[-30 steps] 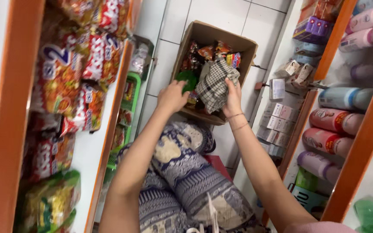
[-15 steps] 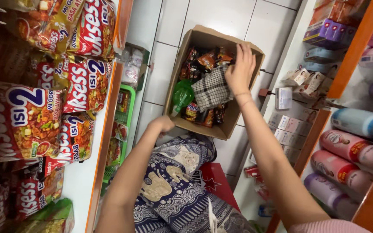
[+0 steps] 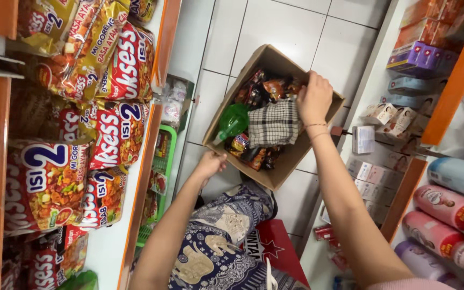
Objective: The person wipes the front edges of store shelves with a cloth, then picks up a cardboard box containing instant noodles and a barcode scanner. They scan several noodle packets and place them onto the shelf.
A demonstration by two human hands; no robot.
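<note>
Cardboard box [image 3: 291, 161] is sitting on the white tiled floor [image 3: 296, 32] between two shelf runs, tilted a little toward the person, and both hands are working at it. The right hand [image 3: 313, 98] is reaching in over the far rim, fingers curled down among the packets near a checked cloth [image 3: 275, 124]; whether it is actually pinching anything I cannot tell. The left hand [image 3: 210, 161] is closing its fingers on the near edge of the box, steadying it.

Judging by its look, the box is going to be light but floppy: thin walls, open flaps, loosely filled. Gripping one rim is likely bending it, so taking it at two opposite walls or under the base seems safer.

Inside, dark snack packets [image 3: 259, 91] are lying jumbled, crinkly and probably slippery, with more of them [image 3: 245, 153] poking out beneath the cloth. A green plastic piece [image 3: 233, 121] is resting against the left wall. The cloth is soft and is covering the middle of the load.

Further out, noodle packs [image 3: 119, 80] are filling the left shelf, and small cartons [image 3: 385, 113] and pink tubes [image 3: 447, 207] are lining the right one.
</note>
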